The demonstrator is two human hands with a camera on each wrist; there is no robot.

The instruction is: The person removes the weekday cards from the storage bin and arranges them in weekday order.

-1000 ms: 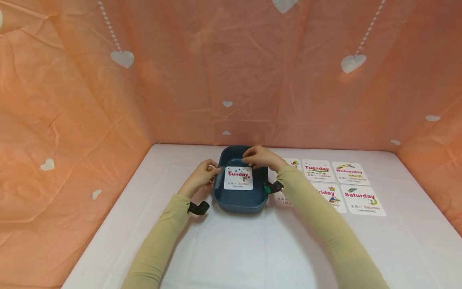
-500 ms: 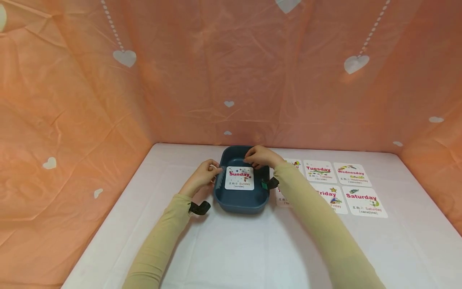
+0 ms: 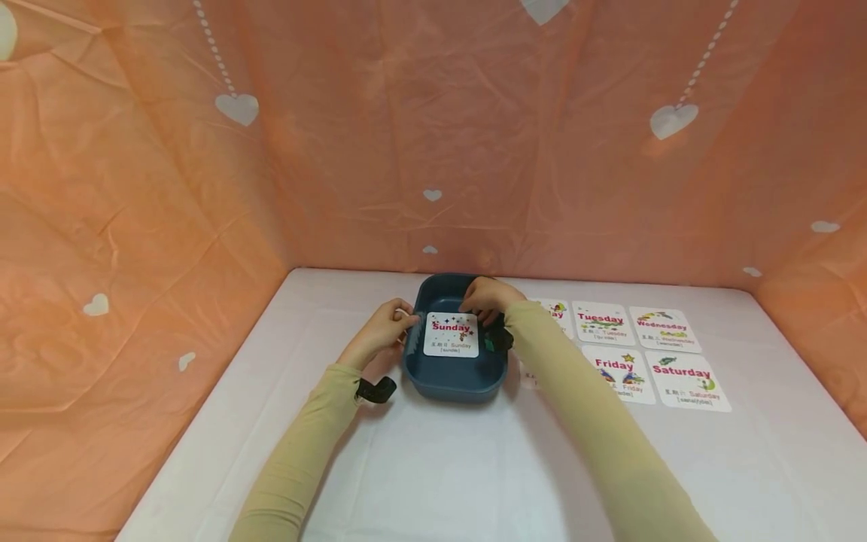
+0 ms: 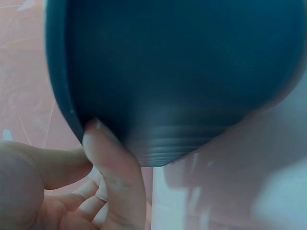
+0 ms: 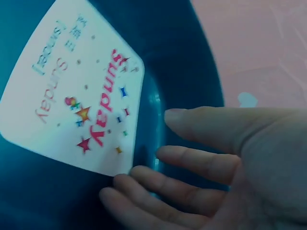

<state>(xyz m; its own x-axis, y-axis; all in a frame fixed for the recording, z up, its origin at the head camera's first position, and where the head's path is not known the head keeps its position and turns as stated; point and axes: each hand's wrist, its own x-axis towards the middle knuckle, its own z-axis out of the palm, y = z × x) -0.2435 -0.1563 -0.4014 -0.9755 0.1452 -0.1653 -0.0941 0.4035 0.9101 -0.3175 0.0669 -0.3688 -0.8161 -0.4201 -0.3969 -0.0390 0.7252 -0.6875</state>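
Observation:
A dark blue plastic box [image 3: 455, 384] stands on the table, and a white "Sunday" flashcard [image 3: 451, 335] lies face up inside it. My left hand [image 3: 381, 329] pinches the box's left rim; in the left wrist view, a fingertip [image 4: 103, 139] reaches over the ribbed wall. My right hand [image 3: 493, 295] is inside the box by the card's upper right corner. Seen from the right wrist, its thumb [image 5: 201, 122] is apart from the card, while some fingertips are at the card's edge; whether they touch it I cannot tell.
Two rows of weekday flashcards lie right of the box, including Tuesday [image 3: 600, 324], Wednesday [image 3: 666, 330], Friday [image 3: 618, 375] and Saturday [image 3: 687, 382]. My right sleeve [image 3: 576, 384] partly covers the nearer ones. An orange curtain [image 3: 379, 150] with white hearts surrounds the table.
My right hand has moved slightly toward me, its fingers now closer to the Sunday card's corner. My left hand keeps its hold on the rim. The whole view has shifted a little.

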